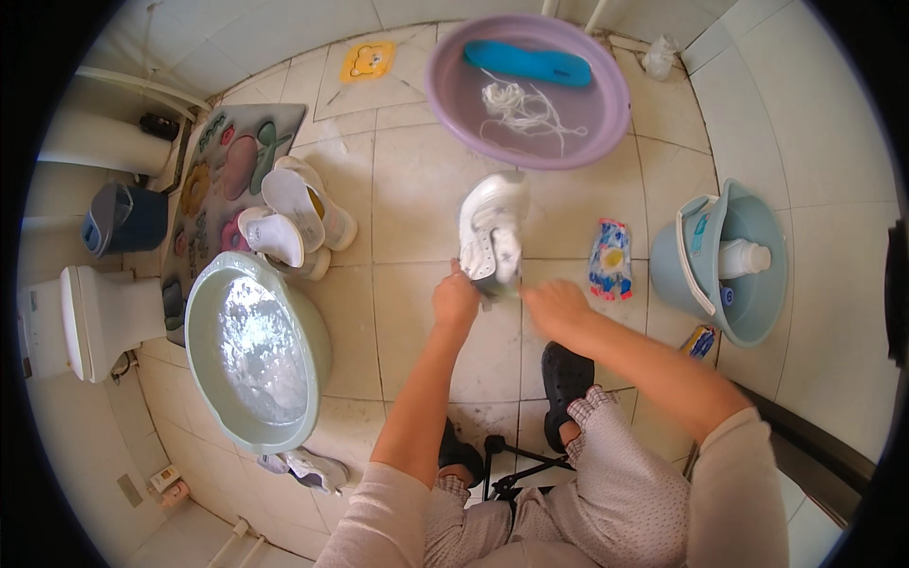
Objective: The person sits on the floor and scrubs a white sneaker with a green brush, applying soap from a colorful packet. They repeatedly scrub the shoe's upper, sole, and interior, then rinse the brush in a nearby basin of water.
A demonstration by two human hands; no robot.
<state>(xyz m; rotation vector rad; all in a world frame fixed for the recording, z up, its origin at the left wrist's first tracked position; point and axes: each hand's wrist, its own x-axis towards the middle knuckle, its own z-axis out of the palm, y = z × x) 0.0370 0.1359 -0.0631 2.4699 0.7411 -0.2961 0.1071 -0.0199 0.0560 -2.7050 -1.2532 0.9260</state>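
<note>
A white sneaker without laces is held out in front of me, toe pointing away. My left hand is closed on the left side of its heel. Close to the right side of the heel is my right hand, closed and somewhat smeared by motion. Something dark and greenish shows by its fingers at the heel, too blurred to name. Beyond the toe stands a purple basin, with a blue insole and a tangle of white shoelaces in it.
A pale green basin of sudsy water stands left, near several white shoes and a patterned mat. On the right are a blue-and-red packet and a grey-blue bucket holding a white bottle. Another pair of shoes lies lower left.
</note>
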